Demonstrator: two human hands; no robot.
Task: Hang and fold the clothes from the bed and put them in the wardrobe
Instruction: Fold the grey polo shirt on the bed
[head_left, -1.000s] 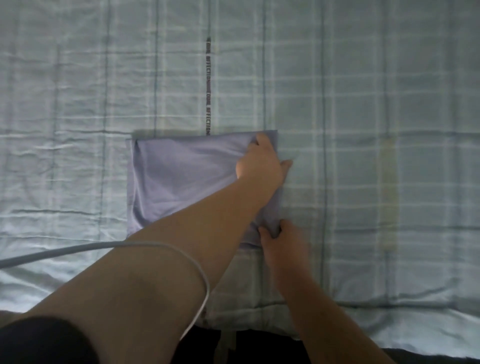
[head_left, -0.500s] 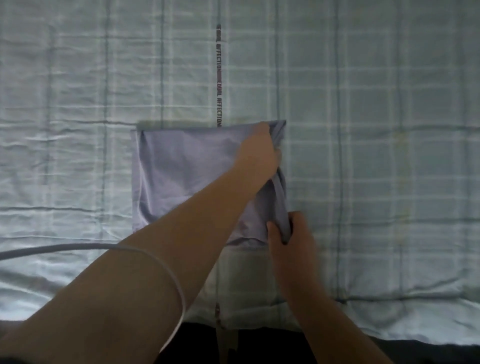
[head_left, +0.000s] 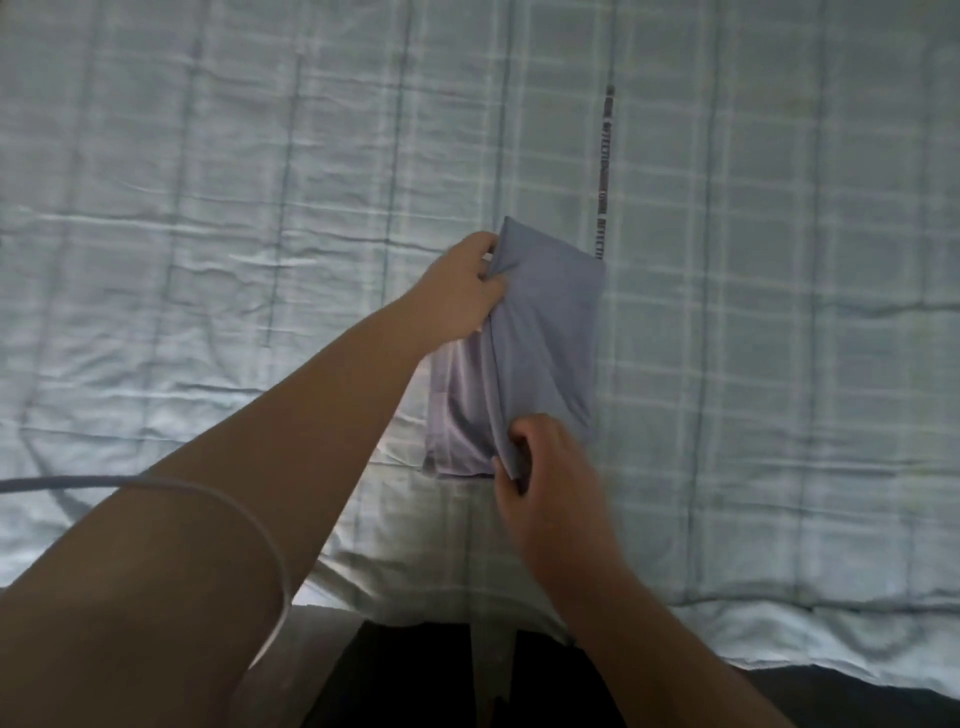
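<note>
Two hands grip the same raised flap of a grey-blue garment (head_left: 550, 322), which lies on the bed (head_left: 779, 364) a little in from its near edge, roughly midway along. The left hand (head_left: 460, 293) curls its fingers and thumb round the flap's far corner. The right hand (head_left: 550, 467) pinches the near corner, thumb under and fingers over. Between them the fabric is lifted off the layer beneath, and a paler strip of that lower layer shows on the left side.

The main risk, as I judge it, is a crooked fold. The flap's held edge slants and sags between the two grips, so if one hand sets down before the other, the edges will not meet and the packet will come out skewed. The cloth looks thin and slippery, and a pull on the top layer could drag the lower layers with it and undo the folds already there. The bed's checked sheet (head_left: 208, 260) is wrinkled and soft, which gives little to press against when smoothing.

A white cable (head_left: 228, 499) crosses the left forearm. A long reach across the bed could snag it or sweep it onto the garment. A loose packet would probably fall open when carried to the wardrobe.
</note>
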